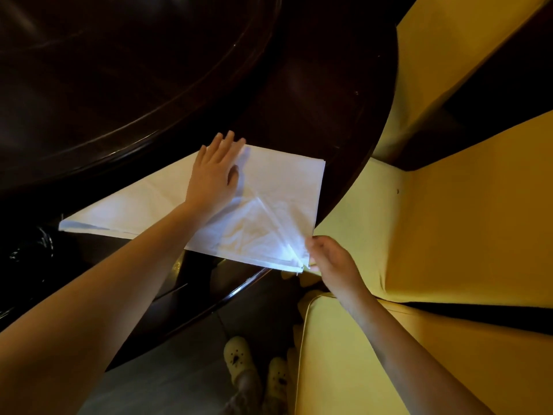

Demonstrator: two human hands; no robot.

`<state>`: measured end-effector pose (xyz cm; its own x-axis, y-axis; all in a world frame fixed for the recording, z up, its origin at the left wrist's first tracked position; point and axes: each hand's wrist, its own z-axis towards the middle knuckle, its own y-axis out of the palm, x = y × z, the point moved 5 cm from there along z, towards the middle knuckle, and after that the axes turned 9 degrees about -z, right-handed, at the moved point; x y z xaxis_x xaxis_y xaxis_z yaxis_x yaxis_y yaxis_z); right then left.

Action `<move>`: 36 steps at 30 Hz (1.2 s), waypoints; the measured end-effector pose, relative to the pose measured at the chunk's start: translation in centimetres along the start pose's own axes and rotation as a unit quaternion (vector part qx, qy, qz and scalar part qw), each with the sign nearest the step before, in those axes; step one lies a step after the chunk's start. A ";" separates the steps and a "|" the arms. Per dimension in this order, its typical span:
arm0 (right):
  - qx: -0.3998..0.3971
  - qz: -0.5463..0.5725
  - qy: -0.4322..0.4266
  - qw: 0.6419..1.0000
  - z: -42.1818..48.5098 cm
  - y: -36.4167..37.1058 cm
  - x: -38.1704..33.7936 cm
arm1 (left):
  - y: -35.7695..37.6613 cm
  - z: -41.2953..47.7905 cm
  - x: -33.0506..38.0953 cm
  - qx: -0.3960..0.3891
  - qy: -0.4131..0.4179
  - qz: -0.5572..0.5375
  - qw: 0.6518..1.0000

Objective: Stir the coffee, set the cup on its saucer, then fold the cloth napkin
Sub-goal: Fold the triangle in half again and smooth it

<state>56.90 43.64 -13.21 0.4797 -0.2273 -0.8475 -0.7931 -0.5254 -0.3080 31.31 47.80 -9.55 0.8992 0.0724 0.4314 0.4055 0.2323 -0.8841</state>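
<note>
Left hand (214, 178) flat on the napkin (278, 187) (fingers spread wide); right hand (330, 259) pinches its near corner off the counter (299, 109).

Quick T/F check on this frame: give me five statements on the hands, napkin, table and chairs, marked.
1. The left hand lies flat, palm down, on the white napkin. True.
2. The right hand rests on a coffee cup. False: no cup is in view; its fingers pinch the napkin's near right corner.
3. The napkin lies on a dark wooden table. True.
4. The napkin is rolled into a tube. False: it lies flat in layers, partly folded.
5. The chairs to the right have blue covers. False: the covers are yellow.
</note>
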 end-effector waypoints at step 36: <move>0.095 -0.579 -0.211 0.782 9.1 4.5 -9.0 | 1.5 -0.5 -0.1 -0.080 -0.048 0.079 0.993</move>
<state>45.64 50.78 -10.89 0.7832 0.6218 -0.0071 0.0212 -0.0380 -0.9991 31.91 47.68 -11.03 0.9368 0.1898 0.2938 0.2887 0.0546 -0.9559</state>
